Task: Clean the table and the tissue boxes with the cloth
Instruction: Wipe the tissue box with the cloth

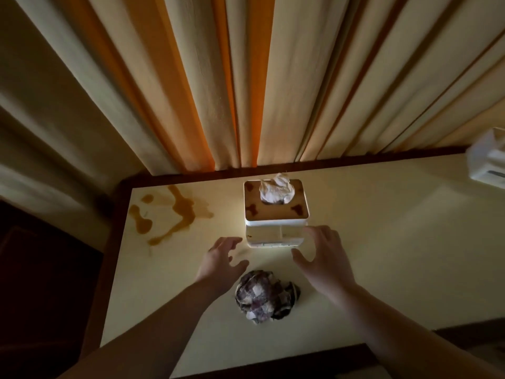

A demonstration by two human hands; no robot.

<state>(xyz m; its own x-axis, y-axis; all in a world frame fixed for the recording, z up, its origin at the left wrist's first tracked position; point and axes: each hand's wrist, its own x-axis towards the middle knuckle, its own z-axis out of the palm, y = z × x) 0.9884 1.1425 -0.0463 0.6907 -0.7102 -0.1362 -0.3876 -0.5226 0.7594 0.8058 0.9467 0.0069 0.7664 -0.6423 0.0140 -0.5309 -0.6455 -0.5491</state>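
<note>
A white tissue box (274, 233) with a tan lid bearing brown stains stands at the back middle of the cream table (396, 242); a tissue sticks out of its top. A crumpled patterned cloth (263, 296) lies on the table in front of the box, between my forearms. My left hand (222, 262) hovers open just left of the box's front, fingers spread. Just right of that front hovers my right hand (321, 258), also spread and holding nothing. A brown liquid spill (169, 217) marks the table's back left corner.
A second white tissue box (487, 162) sits at the table's far right edge, partly cut off. Striped cream and orange curtains (246, 77) hang right behind the table. A dark wooden rim borders the table; dark floor lies to the left.
</note>
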